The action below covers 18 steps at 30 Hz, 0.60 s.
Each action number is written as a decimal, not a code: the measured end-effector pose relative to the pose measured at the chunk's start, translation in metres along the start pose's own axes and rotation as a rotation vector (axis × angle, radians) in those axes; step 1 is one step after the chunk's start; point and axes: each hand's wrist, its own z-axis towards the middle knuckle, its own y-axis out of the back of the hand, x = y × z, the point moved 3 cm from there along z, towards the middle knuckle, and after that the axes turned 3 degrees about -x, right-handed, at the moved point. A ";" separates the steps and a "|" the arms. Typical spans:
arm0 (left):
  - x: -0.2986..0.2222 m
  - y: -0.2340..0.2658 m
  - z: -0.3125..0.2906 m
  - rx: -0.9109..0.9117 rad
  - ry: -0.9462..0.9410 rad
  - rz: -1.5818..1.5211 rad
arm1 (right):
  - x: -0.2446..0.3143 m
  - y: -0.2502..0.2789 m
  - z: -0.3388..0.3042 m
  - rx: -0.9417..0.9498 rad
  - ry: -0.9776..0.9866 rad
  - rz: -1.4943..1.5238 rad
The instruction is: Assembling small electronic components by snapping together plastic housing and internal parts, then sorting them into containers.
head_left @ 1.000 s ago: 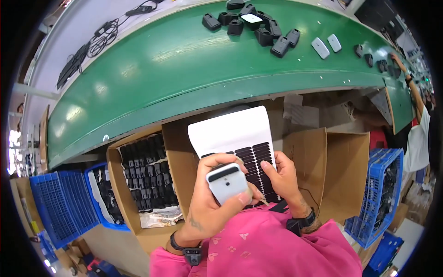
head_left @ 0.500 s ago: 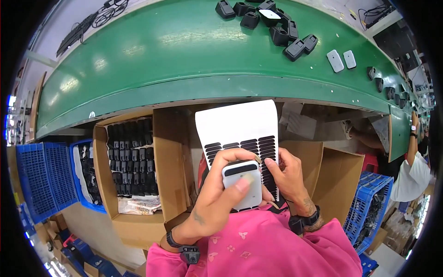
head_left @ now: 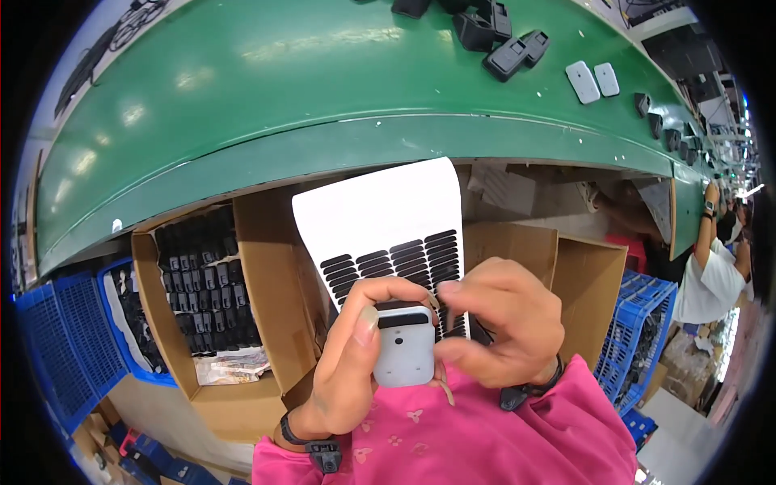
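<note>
My left hand (head_left: 343, 368) is closed around a white, rounded flat device (head_left: 406, 356) with a glossy black strip along its top end and a small dark hole below it. Its thumb lies along the device's left edge. Close by the device's right edge, my right hand (head_left: 509, 327) has its thumb and forefinger apart, with no object I can make out between them. Behind both hands a white sheet (head_left: 380, 198) with columns of black oval stickers (head_left: 408, 263) leans up toward the table edge. The hands and device hide its lower part.
Black dock-like parts (head_left: 508, 58) and two white devices (head_left: 582, 82) lie on the green table (head_left: 267, 97). A cardboard box (head_left: 279, 299) of black parts stands left, beside a blue crate (head_left: 77, 331). Another carton (head_left: 586, 295) and blue crate (head_left: 638, 343) stand right, near another person (head_left: 711, 283).
My left thumb has moved off the device's face to its left edge. My right hand has come from the sticker sheet toward the device. The whole view has shifted a little.
</note>
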 end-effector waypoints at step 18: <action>0.008 0.016 0.015 -0.024 -0.078 0.097 | -0.020 -0.022 0.001 0.060 -0.290 0.223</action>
